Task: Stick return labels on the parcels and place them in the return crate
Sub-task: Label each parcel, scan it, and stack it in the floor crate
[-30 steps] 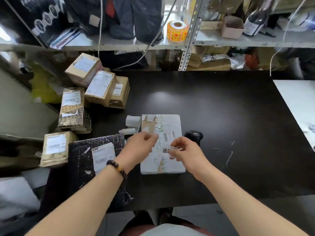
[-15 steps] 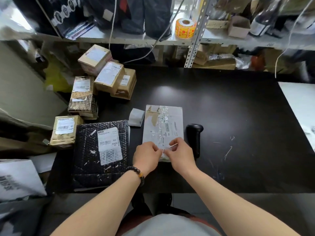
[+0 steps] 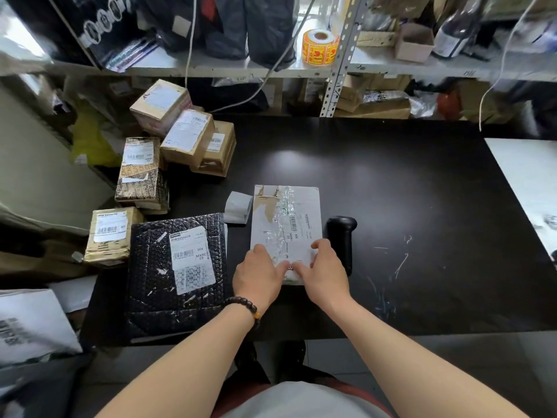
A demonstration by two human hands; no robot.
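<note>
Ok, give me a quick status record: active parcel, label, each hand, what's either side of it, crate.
parcel: white parcel flat on black table
label: return label at parcel's near end, mostly hidden between the hands
left: left hand presses it down
right: right hand, fingers spread on parcel beside it
neighbours: scanner to right, black bubble mailer to left
crate: none identifiable

Our left hand [image 3: 259, 276] & right hand [image 3: 320, 273] hid the near end of the flat white taped parcel [image 3: 286, 218]; its print was too small for us to read.
</note>
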